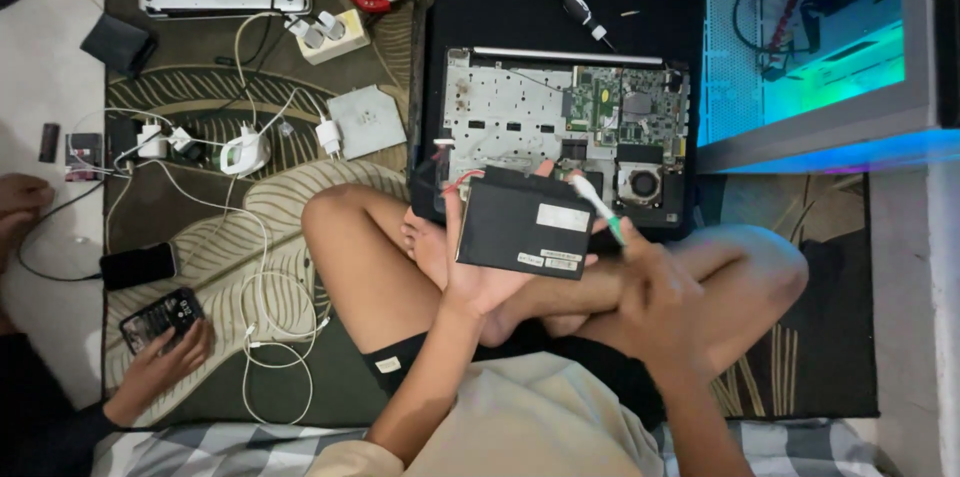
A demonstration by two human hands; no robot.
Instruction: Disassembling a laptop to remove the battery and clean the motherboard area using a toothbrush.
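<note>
My left hand [480,272] cradles a flat black rectangular battery pack [527,224] from beneath, fingers spread under it, thumb at its near edge. The pack is matte and slab-like, with pale labels on its face and thin red wires trailing from its far-left corner. Its long axis runs left to right, tilted slightly. It hovers above my crossed legs, just before the opened grey laptop chassis [520,112] on the patterned floor mat [200,227]. My right hand [655,292] pinches a white-and-green screwdriver [598,207], its end slanting up-left.

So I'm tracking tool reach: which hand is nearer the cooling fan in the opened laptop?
Right. The right hand, holding a white-and-green tool, sits just below the fan. The left hand holds the black battery pack further left.
</note>
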